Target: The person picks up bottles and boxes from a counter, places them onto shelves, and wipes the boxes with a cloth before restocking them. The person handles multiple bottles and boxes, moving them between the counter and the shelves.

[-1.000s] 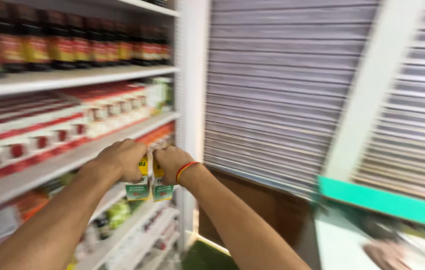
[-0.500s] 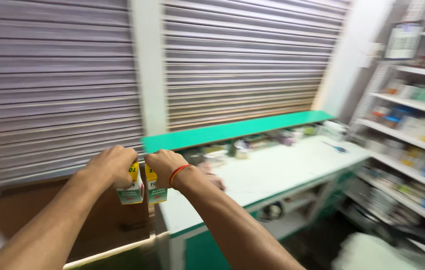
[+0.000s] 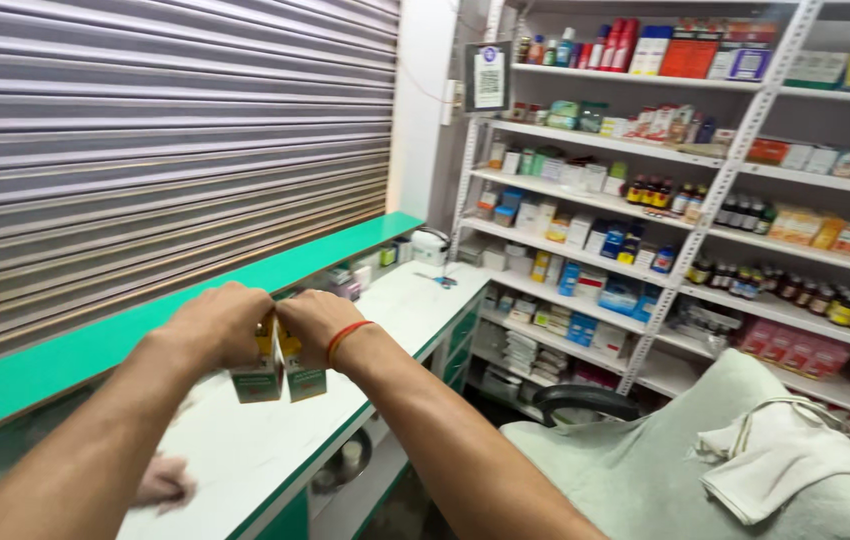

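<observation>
Boxes (image 3: 280,372) (small, green-and-yellow) sit upright, clasped between left hand (image 3: 213,325) and right hand (image 3: 317,322).

2 small green-and-yellow cartons (image 3: 278,372) hang above the white counter (image 3: 245,450); a framed sign (image 3: 488,76) and red, blue and white boxes (image 3: 600,300) fill shelves beyond the counter.

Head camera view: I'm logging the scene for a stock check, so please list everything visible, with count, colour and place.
small boxes: two, green and yellow, held side by side over the counter
counter: one, white top with green edge, below the hands
roller shutter: one, grey, closed, left
shelving: one white rack with many bottles and boxes, right
chair: one, under grey-green cover, lower right
cloth: one, pale, on the chair
left hand: grips the left box
right hand: red wristband, grips the right box
</observation>
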Action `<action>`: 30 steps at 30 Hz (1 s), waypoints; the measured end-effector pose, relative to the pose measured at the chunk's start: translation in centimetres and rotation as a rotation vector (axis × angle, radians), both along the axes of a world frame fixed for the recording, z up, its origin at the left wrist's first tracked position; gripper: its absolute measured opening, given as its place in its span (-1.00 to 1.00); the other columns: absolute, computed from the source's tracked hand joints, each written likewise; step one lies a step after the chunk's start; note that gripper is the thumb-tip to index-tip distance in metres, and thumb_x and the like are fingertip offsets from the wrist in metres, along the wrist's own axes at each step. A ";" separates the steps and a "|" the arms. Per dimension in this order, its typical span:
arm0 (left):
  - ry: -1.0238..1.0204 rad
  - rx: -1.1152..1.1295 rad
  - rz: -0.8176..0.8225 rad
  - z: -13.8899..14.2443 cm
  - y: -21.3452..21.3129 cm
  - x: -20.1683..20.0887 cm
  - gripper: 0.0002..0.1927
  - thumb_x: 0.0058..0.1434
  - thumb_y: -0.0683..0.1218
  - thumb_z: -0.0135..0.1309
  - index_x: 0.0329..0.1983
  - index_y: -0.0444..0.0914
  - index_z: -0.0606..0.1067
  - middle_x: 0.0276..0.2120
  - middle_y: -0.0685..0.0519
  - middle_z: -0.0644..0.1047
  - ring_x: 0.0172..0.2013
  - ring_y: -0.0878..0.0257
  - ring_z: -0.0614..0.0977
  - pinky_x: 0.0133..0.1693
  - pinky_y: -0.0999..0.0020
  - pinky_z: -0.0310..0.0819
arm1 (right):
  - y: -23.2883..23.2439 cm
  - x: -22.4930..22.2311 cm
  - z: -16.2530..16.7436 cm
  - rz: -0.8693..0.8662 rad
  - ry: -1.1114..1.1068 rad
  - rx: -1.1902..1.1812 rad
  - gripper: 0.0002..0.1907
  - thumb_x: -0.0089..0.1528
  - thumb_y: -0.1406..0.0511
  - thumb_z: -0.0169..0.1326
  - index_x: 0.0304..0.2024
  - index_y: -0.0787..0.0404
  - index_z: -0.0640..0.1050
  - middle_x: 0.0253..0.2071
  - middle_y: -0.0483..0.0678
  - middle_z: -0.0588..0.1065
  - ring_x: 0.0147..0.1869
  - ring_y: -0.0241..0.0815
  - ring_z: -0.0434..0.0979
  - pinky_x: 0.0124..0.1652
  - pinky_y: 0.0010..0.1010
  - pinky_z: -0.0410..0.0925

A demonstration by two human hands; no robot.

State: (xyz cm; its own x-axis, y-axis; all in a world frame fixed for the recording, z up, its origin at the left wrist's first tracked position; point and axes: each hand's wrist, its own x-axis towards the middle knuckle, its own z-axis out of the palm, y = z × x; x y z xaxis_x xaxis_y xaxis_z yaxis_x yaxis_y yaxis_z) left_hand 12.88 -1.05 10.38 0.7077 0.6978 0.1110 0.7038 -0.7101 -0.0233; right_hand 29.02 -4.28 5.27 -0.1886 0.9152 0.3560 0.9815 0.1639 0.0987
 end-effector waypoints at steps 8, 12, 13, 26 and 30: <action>0.013 0.010 -0.201 -1.4 9.3 15.9 -0.64 -0.06 -0.18 0.27 -0.13 -0.17 0.61 -0.14 -0.09 0.64 -0.07 -0.05 0.68 -0.06 0.10 0.65 | 5.3 14.2 -0.7 -0.207 0.041 -0.049 -0.53 -0.15 0.33 0.37 -0.17 0.13 0.57 -0.16 0.05 0.60 -0.01 0.15 0.60 -0.08 -0.07 0.49; 0.019 0.023 -0.296 -1.6 14.4 22.5 -0.66 -0.06 -0.17 0.27 -0.15 -0.18 0.62 -0.16 -0.11 0.64 -0.08 -0.06 0.68 -0.07 0.09 0.65 | 8.7 19.8 -0.8 -0.329 0.049 -0.082 -0.59 -0.08 0.32 0.35 -0.17 0.12 0.58 -0.17 0.07 0.61 0.00 0.15 0.60 -0.07 -0.08 0.49; 0.018 0.029 -0.308 -1.1 15.9 24.1 -0.67 -0.07 -0.18 0.26 -0.16 -0.17 0.64 -0.17 -0.11 0.64 -0.09 -0.06 0.68 -0.07 0.10 0.65 | 10.0 21.2 -0.2 -0.374 0.043 -0.094 -0.62 -0.06 0.32 0.34 -0.17 0.12 0.58 -0.17 0.07 0.61 0.00 0.15 0.60 -0.07 -0.08 0.48; 0.010 -0.001 -0.389 -2.4 32.8 42.1 -0.62 -0.09 -0.16 0.30 -0.13 -0.13 0.64 -0.20 -0.09 0.66 -0.12 -0.05 0.69 -0.06 0.10 0.64 | 25.3 38.3 -1.1 -0.414 0.088 -0.034 -0.57 -0.10 0.37 0.33 -0.17 0.19 0.53 -0.15 0.10 0.58 0.04 0.16 0.57 -0.05 -0.05 0.47; 0.020 -0.017 -0.337 -3.7 37.8 48.1 -0.61 -0.12 -0.18 0.30 -0.14 -0.15 0.64 -0.21 -0.12 0.66 -0.13 -0.07 0.70 -0.08 0.10 0.66 | 30.3 44.3 -2.3 -0.377 0.082 -0.032 -0.58 -0.09 0.39 0.31 -0.17 0.18 0.54 -0.16 0.10 0.59 0.03 0.17 0.58 -0.06 -0.05 0.48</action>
